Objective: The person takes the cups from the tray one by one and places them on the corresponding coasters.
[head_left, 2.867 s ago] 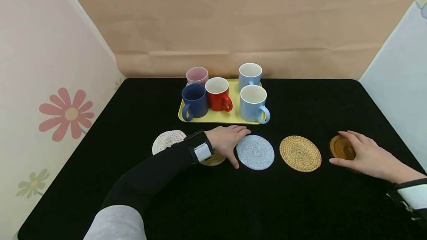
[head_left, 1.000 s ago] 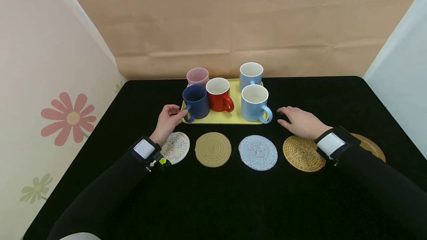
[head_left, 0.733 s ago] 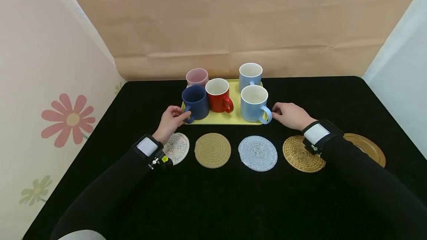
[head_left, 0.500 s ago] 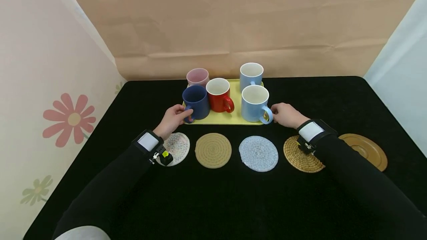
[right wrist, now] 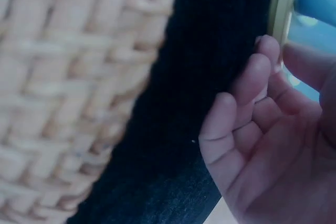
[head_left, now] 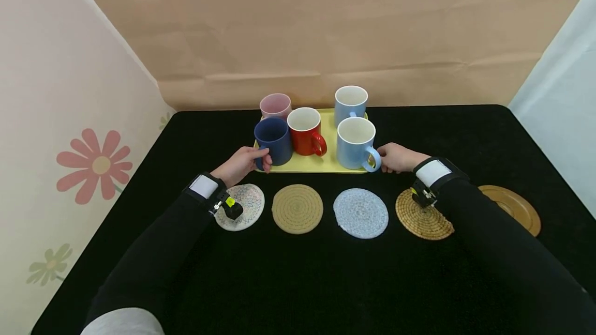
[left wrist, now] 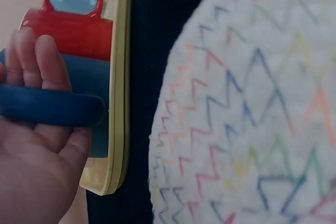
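On the yellow tray [head_left: 326, 164] stands a dark blue mug [head_left: 274, 141]. My left hand [head_left: 239, 164] holds its handle [left wrist: 52, 106], with fingers passed through the loop in the left wrist view. A light blue mug [head_left: 353, 143] stands at the tray's right front. My right hand [head_left: 398, 158] pinches at that mug's handle [head_left: 374, 162]; the right wrist view shows curled fingers [right wrist: 218, 119] close to the tray edge, the exact contact partly hidden. Both mugs appear to rest on the tray.
Also on the tray are a red mug [head_left: 303, 133], a pink mug [head_left: 276, 105] and another light blue mug [head_left: 351, 102]. In front lie a white patterned coaster [head_left: 251, 203], tan coaster [head_left: 297, 209], pale blue coaster [head_left: 360, 213], woven coaster [head_left: 426, 224] and wooden coaster [head_left: 517, 208].
Both hands have left the coasters and come to the mug handles. Most recently the left fingers slid further through the dark blue handle, and the right hand closed in on the light blue one.
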Motion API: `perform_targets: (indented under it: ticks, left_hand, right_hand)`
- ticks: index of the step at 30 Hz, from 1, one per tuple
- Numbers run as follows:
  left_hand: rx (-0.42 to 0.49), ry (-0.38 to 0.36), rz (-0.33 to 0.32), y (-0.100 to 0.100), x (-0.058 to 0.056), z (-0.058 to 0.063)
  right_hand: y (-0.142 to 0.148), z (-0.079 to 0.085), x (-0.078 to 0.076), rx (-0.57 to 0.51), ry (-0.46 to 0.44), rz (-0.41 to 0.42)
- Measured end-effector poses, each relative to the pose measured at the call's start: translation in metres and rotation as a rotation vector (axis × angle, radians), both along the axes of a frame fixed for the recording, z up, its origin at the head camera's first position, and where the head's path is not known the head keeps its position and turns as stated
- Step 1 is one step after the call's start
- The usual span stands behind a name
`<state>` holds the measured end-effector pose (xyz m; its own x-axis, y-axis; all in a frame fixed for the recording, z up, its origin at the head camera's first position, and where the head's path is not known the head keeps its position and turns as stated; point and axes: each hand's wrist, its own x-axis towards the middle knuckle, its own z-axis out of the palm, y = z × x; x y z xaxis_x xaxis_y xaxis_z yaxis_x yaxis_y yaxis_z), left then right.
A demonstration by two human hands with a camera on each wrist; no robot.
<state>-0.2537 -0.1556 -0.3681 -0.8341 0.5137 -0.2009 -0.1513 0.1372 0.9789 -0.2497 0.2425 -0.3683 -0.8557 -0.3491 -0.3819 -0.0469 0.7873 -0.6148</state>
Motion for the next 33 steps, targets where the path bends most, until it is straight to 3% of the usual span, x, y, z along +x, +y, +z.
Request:
perform_targets:
  ticks: [5,15,24,33]
  left_hand:
    - [0.058,-0.012,-0.041,-0.001,-0.001,-0.003]
    - [0.106,0.010,-0.046,0.004,0.004,-0.001]
    - [0.091,0.014,0.027,0.012,0.014,-0.002]
    - [0.147,0.036,0.092,0.022,0.031,0.000]
  right_hand:
    - [-0.002,0.005,0.000,0.014,-0.022,0.011]
    - [-0.003,0.005,0.001,0.041,-0.014,0.005]
    - [-0.003,0.002,0.002,0.008,-0.042,-0.009]
    - [-0.001,0.001,0.002,0.010,-0.042,-0.013]
